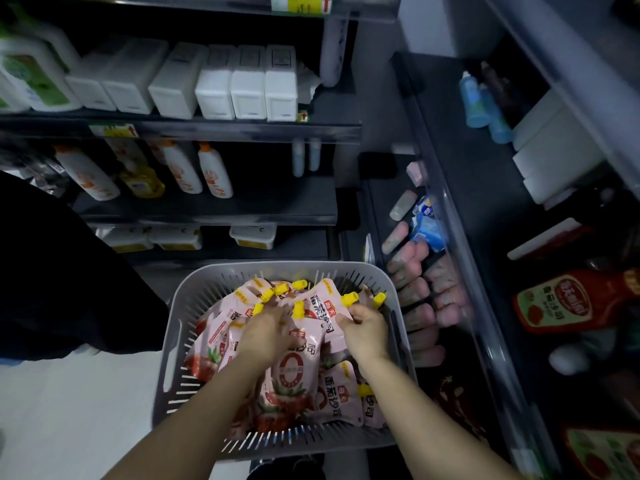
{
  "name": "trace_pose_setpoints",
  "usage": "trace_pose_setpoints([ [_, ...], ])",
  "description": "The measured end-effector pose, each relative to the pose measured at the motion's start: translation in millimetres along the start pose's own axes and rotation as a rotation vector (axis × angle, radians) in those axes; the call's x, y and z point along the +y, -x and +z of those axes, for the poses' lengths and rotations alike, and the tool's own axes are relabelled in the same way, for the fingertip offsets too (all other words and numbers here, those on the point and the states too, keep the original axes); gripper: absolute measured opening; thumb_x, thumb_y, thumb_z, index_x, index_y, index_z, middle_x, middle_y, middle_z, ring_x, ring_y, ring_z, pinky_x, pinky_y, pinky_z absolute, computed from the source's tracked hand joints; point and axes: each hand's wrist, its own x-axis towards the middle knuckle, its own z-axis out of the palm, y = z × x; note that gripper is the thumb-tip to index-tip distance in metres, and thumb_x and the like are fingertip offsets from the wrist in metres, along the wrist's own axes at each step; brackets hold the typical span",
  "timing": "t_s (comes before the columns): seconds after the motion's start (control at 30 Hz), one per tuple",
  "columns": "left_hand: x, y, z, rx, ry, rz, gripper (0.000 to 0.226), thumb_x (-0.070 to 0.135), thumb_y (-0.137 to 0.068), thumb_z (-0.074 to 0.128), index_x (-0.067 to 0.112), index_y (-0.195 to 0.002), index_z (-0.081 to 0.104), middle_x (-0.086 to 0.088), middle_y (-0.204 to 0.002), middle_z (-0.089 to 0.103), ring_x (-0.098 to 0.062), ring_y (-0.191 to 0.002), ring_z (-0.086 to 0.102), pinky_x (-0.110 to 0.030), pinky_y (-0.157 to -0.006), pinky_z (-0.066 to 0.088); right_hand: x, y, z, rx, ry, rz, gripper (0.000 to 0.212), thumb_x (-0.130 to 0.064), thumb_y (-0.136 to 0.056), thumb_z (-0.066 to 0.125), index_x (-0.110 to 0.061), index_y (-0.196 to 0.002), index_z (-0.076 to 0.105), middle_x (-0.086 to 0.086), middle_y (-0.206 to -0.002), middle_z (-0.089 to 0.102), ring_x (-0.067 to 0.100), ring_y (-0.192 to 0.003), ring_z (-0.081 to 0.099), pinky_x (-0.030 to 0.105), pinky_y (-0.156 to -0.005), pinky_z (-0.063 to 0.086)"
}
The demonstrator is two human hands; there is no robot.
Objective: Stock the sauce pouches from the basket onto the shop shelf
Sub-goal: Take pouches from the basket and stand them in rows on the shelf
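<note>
A grey slotted basket sits low in front of me, filled with several pink sauce pouches with yellow caps. My left hand reaches into the pile, its fingers curled down among the pouch tops near the basket's middle. My right hand grips the top of a pouch near the basket's right wall, fingers closed below the yellow spouts. On the shelf to the right, several pink pouches lie in a row behind a clear rail.
Dark shelving ahead holds white boxes, white bottles with orange caps and flat tubs. Red ketchup bottles lie on the right shelf. A person's dark sleeve fills the left. White floor lies at lower left.
</note>
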Motion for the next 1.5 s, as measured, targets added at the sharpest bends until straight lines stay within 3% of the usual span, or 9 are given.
trace_pose_setpoints([
  [0.07, -6, 5, -4, -0.07, 0.234, 0.024, 0.018, 0.016, -0.077, 0.076, 0.009, -0.085, 0.062, -0.002, -0.079, 0.058, -0.019, -0.079, 0.055, -0.034, -0.079, 0.052, -3, 6, -3, 0.001, -0.04, -0.014, 0.01, -0.008, -0.084, 0.07, -0.015, -0.077, 0.07, 0.0, -0.079, 0.064, 0.021, -0.081, 0.06, 0.032, -0.079, 0.048],
  [0.13, -8, 12, -10, -0.094, 0.316, 0.042, 0.019, 0.013, -0.082, 0.072, 0.007, -0.071, 0.058, -0.003, -0.068, 0.055, -0.018, -0.069, 0.053, -0.027, -0.067, 0.046, -6, 12, -6, -0.002, -0.056, -0.025, 0.007, -0.011, -0.085, 0.07, -0.012, -0.09, 0.074, -0.002, -0.083, 0.067, 0.022, -0.087, 0.064, 0.035, -0.084, 0.052],
  [0.3, 7, 36, -29, -0.141, 0.351, 0.172, 0.018, 0.014, -0.085, 0.07, 0.006, -0.069, 0.067, -0.005, -0.069, 0.062, -0.012, -0.065, 0.056, -0.017, -0.059, 0.045, -21, 31, -18, 0.055, -0.006, -0.136, 0.006, -0.019, -0.085, 0.069, -0.016, -0.088, 0.074, 0.001, -0.085, 0.072, 0.022, -0.081, 0.067, 0.036, -0.076, 0.055],
  [0.47, 23, 48, -48, -0.149, 0.301, 0.334, 0.026, 0.018, -0.083, 0.073, 0.001, -0.066, 0.064, -0.003, -0.059, 0.057, -0.011, -0.058, 0.051, -0.027, -0.06, 0.041, -34, 66, -44, 0.19, -0.023, -0.192, 0.006, -0.016, -0.086, 0.068, -0.02, -0.084, 0.072, -0.001, -0.081, 0.072, 0.023, -0.078, 0.066, 0.038, -0.074, 0.054],
  [0.67, 56, 92, -70, -0.209, 0.285, 0.58, 0.025, 0.008, -0.087, 0.067, -0.009, -0.068, 0.063, -0.004, -0.055, 0.058, -0.004, -0.047, 0.054, -0.011, -0.05, 0.04, -38, 128, -77, 0.454, 0.005, -0.255, 0.007, -0.019, -0.085, 0.068, -0.021, -0.09, 0.073, 0.002, -0.086, 0.073, 0.023, -0.082, 0.064, 0.037, -0.077, 0.051],
  [0.93, 87, 151, -75, -0.298, 0.372, 0.766, 0.028, 0.007, -0.088, 0.066, 0.019, -0.062, 0.066, 0.001, -0.05, 0.056, -0.02, -0.045, 0.055, -0.038, -0.052, 0.048, -34, 226, -127, 0.663, -0.063, -0.25, 0.011, -0.019, -0.085, 0.063, -0.018, -0.085, 0.074, 0.0, -0.081, 0.073, 0.02, -0.08, 0.066, 0.043, -0.076, 0.053],
  [1.13, 124, 217, -61, -0.406, 0.437, 0.89, 0.027, 0.001, -0.087, 0.063, 0.013, -0.063, 0.065, 0.012, -0.052, 0.057, 0.002, -0.051, 0.051, -0.019, -0.055, 0.044, -16, 303, -169, 0.818, -0.119, -0.224, 0.013, -0.019, -0.088, 0.065, -0.027, -0.084, 0.074, -0.015, -0.082, 0.072, 0.005, -0.081, 0.066, 0.036, -0.077, 0.055],
  [1.37, 164, 309, -29, -0.609, 0.561, 0.932, 0.016, 0.008, -0.087, 0.065, 0.01, -0.071, 0.065, -0.001, -0.055, 0.059, -0.016, -0.049, 0.052, -0.017, -0.044, 0.039, 23, 407, -228, 0.986, 0.021, -0.209, 0.012, -0.021, -0.091, 0.062, -0.024, -0.086, 0.073, -0.013, -0.086, 0.072, 0.007, -0.082, 0.064, 0.038, -0.074, 0.054],
  [1.5, 185, 381, -4, -0.689, 0.608, 0.992, 0.023, 0.001, -0.09, 0.056, 0.01, -0.071, 0.064, 0.007, -0.05, 0.063, 0.0, -0.045, 0.055, -0.012, -0.043, 0.044, 49, 476, -261, 1.068, 0.037, -0.236, 0.016, -0.017, -0.088, 0.064, -0.028, -0.082, 0.072, -0.01, -0.084, 0.073, 0.008, -0.083, 0.066, 0.038, -0.075, 0.054],
])
